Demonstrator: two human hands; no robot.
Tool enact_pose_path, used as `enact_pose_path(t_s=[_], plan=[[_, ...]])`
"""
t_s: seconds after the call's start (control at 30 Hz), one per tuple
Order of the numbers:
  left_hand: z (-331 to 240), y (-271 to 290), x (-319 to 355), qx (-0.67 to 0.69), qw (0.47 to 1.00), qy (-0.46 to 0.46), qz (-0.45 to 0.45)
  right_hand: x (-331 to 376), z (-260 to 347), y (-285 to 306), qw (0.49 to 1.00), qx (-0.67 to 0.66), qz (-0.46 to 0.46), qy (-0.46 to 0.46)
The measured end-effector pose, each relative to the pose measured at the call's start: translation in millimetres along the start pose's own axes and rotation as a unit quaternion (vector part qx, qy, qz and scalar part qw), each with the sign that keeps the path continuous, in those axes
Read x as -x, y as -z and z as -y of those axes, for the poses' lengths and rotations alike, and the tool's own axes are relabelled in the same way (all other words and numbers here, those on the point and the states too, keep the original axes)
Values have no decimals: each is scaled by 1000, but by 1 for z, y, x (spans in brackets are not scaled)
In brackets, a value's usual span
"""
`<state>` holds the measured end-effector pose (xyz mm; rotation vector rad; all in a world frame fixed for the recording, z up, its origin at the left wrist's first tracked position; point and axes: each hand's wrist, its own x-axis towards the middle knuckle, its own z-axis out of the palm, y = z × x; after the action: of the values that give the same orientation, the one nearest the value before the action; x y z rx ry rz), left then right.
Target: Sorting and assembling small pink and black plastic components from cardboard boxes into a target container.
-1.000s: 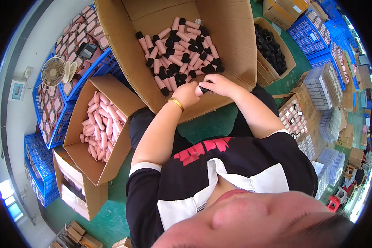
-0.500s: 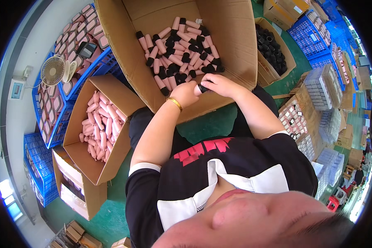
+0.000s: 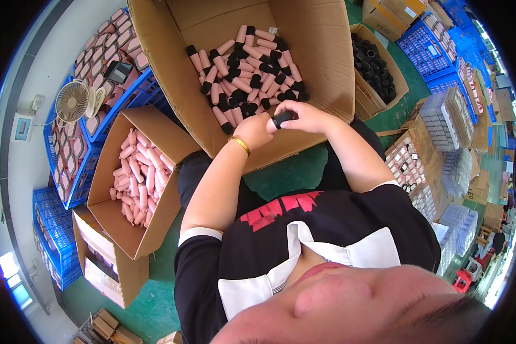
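Head view, left hand: the left hand (image 3: pixel 254 131), with a golden round metal bangle (image 3: pixel 241 144) at the wrist, is closing its fingers around the pink end of the held piece, near the centre of the frame.
Head view, right hand: the right hand (image 3: pixel 303 117) is gripping the black end of the same piece between thumb and fingers, just to the right of the left hand.
Held piece: a pink cylinder with a black cap-like end (image 3: pixel 282 120) is lying tilted between the two hands, above the near edge of the large box.
Large box: a large open brown cardboard box (image 3: pixel 329 54) is standing at the upper centre, and many pink cylinders with black ends (image 3: pixel 242 85) are lying in it in a loose pile.
Black parts: short black hollow cylinders (image 3: pixel 374 64) are filling a smaller brown cardboard box (image 3: pixel 399 88) at the upper right.
Pink parts: plain pink cylinders (image 3: pixel 136 171) are lying in a tilted brown cardboard box (image 3: pixel 113 225) at the left.
Fan: a round pale fan (image 3: pixel 73 101) is standing by blue plastic crates (image 3: pixel 74 194) at the upper left.
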<state>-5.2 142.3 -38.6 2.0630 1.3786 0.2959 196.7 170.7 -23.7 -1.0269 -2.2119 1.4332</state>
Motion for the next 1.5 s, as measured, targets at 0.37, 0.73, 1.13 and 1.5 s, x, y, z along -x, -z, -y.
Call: enact_pose_path(t_s=[0.37,0.73,1.13,1.5], plan=[[-3,1,1,-8,1000,8,5,-5,5,0,987,-40,48,-145],[-2,0,1,-18,1000,5,18,-6,4,2,967,-119,67,-216],[-4,0,0,-14,1000,7,6,-6,-8,-1,962,-156,42,-219],[3,-5,1,-6,1000,5,-10,-2,0,-13,979,-160,-35,-120]])
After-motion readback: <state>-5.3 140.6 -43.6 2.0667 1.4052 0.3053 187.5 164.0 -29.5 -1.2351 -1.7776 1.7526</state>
